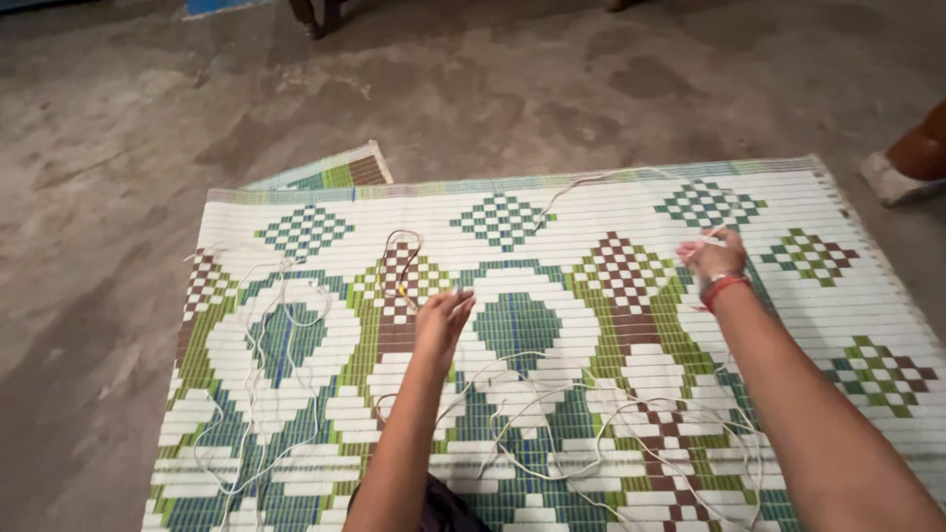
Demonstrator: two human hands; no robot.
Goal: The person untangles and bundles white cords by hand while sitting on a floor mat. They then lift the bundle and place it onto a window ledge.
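Here, a woven plastic floor mat (552,197), white with green, blue and brown diamond patterns, is seen spread flat on a mottled grey concrete floor (118,128), with one far corner of the mat folded over so that its underside shows. A long, thin white cord (296,296) is strewn across the mat in loose loops and tangles, most thickly over the mat's near half and along its left side. The left hand (441,317) is held out over the middle of the mat, fingers straight and close together, palm turned inward; a loop of the cord lies just beyond its fingertips, though whether it is touched cannot be told. The right hand (711,256), with a red band at the wrist, is raised over the mat's far right part, and a strand of the cord is pinched between its fingertips, the strand trailing away toward the mat's far edge. Off the mat's right edge, part of another person's foot (912,163) is seen on the floor, and furniture legs (317,15) stand well beyond the mat's far edge.
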